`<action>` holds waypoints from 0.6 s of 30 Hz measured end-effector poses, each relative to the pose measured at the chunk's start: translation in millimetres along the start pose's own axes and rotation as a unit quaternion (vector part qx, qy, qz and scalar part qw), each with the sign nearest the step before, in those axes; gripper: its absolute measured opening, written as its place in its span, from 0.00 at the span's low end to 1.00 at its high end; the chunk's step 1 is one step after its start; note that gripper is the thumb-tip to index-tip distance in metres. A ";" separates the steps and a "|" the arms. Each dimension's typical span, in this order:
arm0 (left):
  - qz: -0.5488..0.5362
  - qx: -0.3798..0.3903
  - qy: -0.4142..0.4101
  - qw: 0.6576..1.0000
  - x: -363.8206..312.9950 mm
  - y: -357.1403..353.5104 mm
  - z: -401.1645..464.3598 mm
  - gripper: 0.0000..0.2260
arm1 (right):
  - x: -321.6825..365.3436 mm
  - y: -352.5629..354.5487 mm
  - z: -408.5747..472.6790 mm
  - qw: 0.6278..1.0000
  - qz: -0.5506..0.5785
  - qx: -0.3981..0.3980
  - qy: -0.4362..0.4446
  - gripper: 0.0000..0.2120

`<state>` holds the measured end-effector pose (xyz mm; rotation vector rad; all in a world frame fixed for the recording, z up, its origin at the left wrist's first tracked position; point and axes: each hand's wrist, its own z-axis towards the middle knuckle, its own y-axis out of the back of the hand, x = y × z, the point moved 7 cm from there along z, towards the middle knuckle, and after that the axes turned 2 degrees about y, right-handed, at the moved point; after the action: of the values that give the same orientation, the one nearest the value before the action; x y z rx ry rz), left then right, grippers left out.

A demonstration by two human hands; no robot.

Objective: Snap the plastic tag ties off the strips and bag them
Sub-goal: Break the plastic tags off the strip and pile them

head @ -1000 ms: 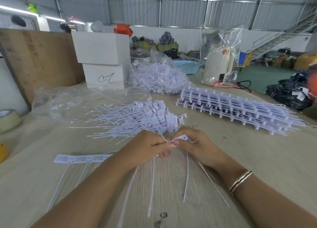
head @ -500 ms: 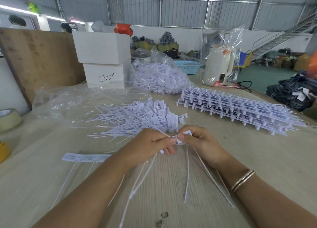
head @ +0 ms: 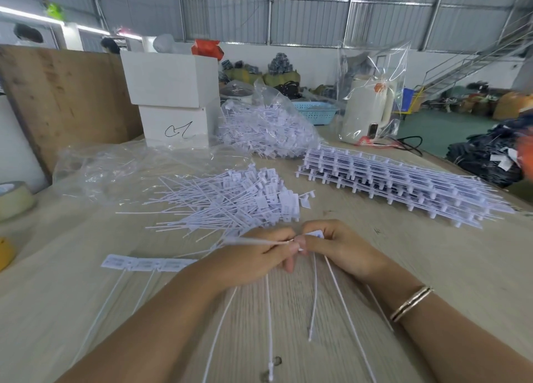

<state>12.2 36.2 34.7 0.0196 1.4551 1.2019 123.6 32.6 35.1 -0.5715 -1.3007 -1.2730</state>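
Where the two hands meet at the middle of the head view, the left hand has its fingers curled and pinches a single white tie, whose thin tail runs out leftward over the knuckles. The right hand, fingers curled as well, grips the strip by its flat tag end; thumb tips of both hands touch at the join. Four or five thin tails hang from the grip toward the viewer and lie on the wooden surface. A gold bangle circles the right wrist.

Left of the fingers lies a second strip piece of about three joined tags with two tails. Just beyond the fingers is one loose pile of separated ties, too many to count, each a small white rectangular tag on a slim stalk. Beyond and right of the fingers sits one stack of unbroken strips. Farther off are one filled clear bag, one flat clear bag, two stacked white boxes, one bagged white kettle and one tape roll at far left.
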 end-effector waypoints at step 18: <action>0.266 -0.093 0.102 0.954 18.5 16.2 -4.7 0.09 | -16.1 38.1 7.1 0.915 -0.352 -0.190 -0.056 0.07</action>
<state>-6.7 52.1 30.9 0.1719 1.5603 1.8219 158.7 55.6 34.6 -0.4561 -1.4186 -2.1484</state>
